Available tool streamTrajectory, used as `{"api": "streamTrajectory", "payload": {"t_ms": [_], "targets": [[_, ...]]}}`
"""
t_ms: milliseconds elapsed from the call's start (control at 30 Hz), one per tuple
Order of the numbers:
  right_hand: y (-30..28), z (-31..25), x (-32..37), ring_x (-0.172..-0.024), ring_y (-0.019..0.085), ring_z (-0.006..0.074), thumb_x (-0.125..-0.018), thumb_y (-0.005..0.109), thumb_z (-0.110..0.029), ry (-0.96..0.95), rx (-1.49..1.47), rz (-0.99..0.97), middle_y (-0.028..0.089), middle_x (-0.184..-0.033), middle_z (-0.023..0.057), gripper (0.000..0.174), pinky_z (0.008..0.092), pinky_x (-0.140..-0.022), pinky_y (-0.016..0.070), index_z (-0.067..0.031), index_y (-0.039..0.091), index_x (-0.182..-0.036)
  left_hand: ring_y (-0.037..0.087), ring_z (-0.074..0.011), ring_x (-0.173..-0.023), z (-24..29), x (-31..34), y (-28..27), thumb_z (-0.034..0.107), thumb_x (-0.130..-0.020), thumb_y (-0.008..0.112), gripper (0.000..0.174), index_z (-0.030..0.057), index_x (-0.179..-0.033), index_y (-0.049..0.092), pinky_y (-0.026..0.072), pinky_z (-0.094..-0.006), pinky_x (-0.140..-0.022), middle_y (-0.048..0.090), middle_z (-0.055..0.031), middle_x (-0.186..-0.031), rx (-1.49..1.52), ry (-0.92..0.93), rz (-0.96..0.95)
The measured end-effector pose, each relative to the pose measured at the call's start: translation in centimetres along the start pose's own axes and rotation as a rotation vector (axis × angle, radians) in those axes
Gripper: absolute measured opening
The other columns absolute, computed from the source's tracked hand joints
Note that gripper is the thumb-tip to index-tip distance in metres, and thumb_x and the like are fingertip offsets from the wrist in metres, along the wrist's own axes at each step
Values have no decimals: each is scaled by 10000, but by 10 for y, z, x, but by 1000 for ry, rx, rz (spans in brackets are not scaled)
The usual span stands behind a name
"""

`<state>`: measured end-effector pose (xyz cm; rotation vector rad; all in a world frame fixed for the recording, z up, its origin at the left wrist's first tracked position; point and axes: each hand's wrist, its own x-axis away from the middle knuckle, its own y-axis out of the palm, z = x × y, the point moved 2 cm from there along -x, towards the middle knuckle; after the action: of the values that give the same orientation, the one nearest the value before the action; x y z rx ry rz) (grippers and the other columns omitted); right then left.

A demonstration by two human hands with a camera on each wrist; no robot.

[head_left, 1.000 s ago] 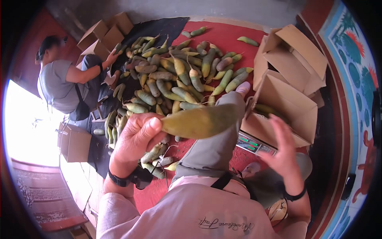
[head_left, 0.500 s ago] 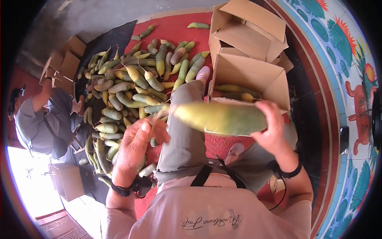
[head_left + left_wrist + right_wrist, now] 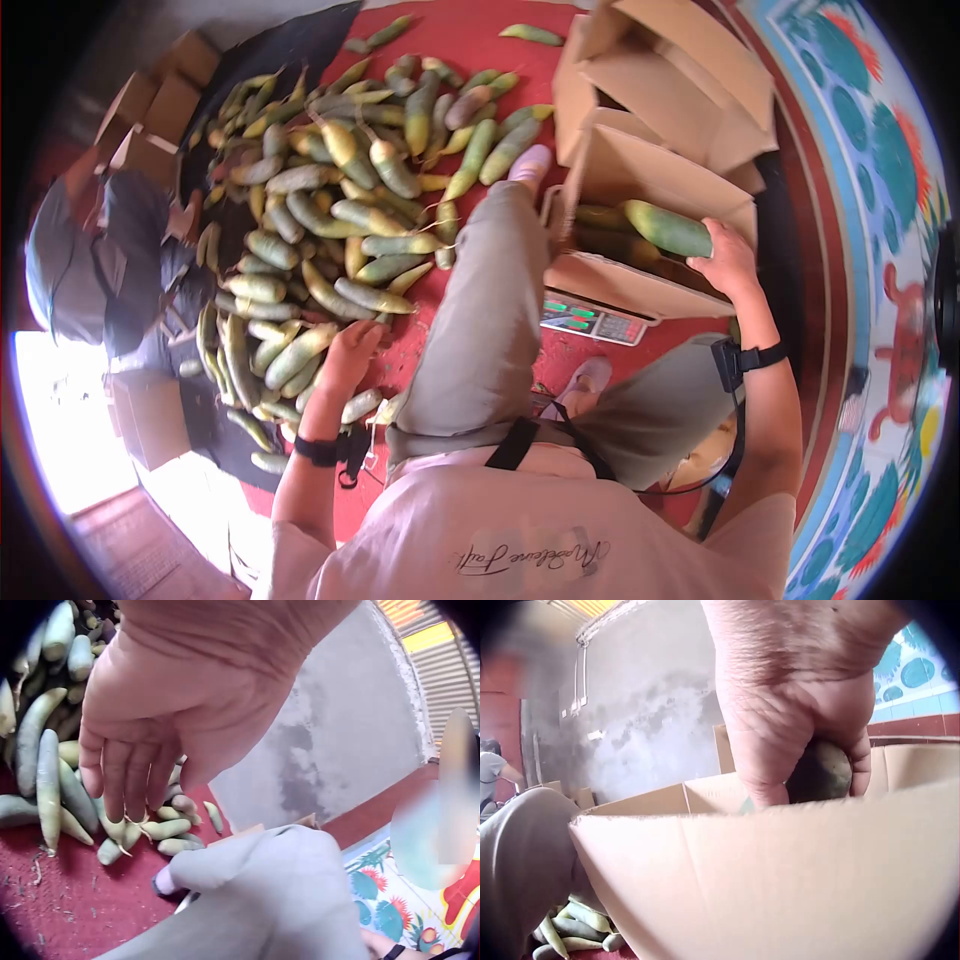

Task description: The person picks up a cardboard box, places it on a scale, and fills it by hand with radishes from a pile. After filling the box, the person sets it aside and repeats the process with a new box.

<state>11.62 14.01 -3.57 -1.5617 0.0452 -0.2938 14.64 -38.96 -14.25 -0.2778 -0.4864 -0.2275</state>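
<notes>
Pointing into the open box [image 3: 620, 282], a green radish [image 3: 665, 230] is gripped at one end by the right hand [image 3: 730, 262]; likely firm and weighty, it is best held mid-body. Nothing is held by the left hand [image 3: 348, 355], fingers relaxed.

Pale pink shirt [image 3: 520, 525], black wristbands [image 3: 766, 356]

Box [image 3: 765, 877]: matt cardboard, smooth-faced, cut edge a little rough. Held vegetable [image 3: 668, 230]: smooth skin, low sheen. Floor covering [image 3: 105, 907]: matt cloth by the look, rough and fibrous. Trousers [image 3: 480, 310]: soft matt cloth, creased. Wall [image 3: 337, 727]: plaster or cement, I can't tell which; dull, blotchy. Mural [image 3: 850, 150]: smooth tile. Scale panel [image 3: 620, 328]: smooth, apparently plastic.
</notes>
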Motion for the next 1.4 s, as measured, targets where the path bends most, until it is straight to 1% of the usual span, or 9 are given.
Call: {"api": "streamTrajectory", "payload": {"t_ms": [67,100,367,467,633,900,967,1300,1400], "targets": [[13,-9,-18,-1078,506,314,-676,712,-192,-55,-84,-22,524,-1143,156,610,380,-908,416,-57,460,-1214,540,-114,-547,-25,-1,-4,246,-884,514,248,16,-915,602,439,-265,-496,574,-18,-667,-56,-128,63],[23,-8,-25,-1087,502,313,-691,701,-188,-62,-154,-36,519,-1157,158,595,382,-912,414,-59,458,-1218,499,-113,-474,-31,-2,-5,268,-871,531,253,24,-889,596,409,-274,-430,528,-11,-613,-185,-15,92],[25,17,-3,-978,569,314,-840,564,-145,-137,-141,91,574,-1062,174,290,374,-839,444,-24,545,-1103,628,-300,-717,-112,14,-42,299,-822,517,300,29,-873,636,485,-372,-677,635,-162,-755,-386,-215,205],[11,21,30,-931,575,311,-858,541,-120,-170,-216,179,575,-1014,164,241,363,-801,453,-7,551,-1070,606,-366,-852,-188,1,-54,308,-805,514,322,23,-914,618,468,-441,-773,629,-217,-843,-667,-242,218],[1,34,83,-880,564,328,-882,500,-77,-119,-140,411,558,-939,161,183,369,-765,448,6,554,-1035,572,-364,-933,-168,-12,-66,280,-787,516,313,56,-983,614,452,-416,-849,599,-198,-988,-669,-229,385],[24,37,118,-924,547,340,-898,494,-93,-80,-75,365,541,-980,175,196,389,-784,444,7,535,-1062,501,-322,-1067,-136,-42,-91,250,-755,573,364,88,-1080,581,404,-406,-921,549,-147,-1111,-754,-309,532],[27,36,117,-934,543,343,-901,490,-93,-105,-72,373,535,-999,180,202,394,-789,444,6,529,-1073,494,-297,-1080,-132,-40,-99,228,-743,593,369,98,-1088,582,407,-404,-917,543,-124,-1126,-893,-178,637],[31,38,114,-945,542,346,-903,492,-91,-96,-76,424,536,-1011,189,207,394,-805,447,15,529,-1077,484,-286,-1089,-150,-31,-109,199,-739,618,373,79,-1087,553,399,-384,-922,535,-116,-1120,-929,-331,502],[31,40,118,-946,542,338,-904,490,-100,-92,-77,423,540,-1009,183,208,387,-817,441,19,534,-1069,442,-232,-1135,-140,-40,-94,119,-766,500,343,101,-1104,555,389,-364,-894,517,-76,-1143,-1199,-112,415]]}}
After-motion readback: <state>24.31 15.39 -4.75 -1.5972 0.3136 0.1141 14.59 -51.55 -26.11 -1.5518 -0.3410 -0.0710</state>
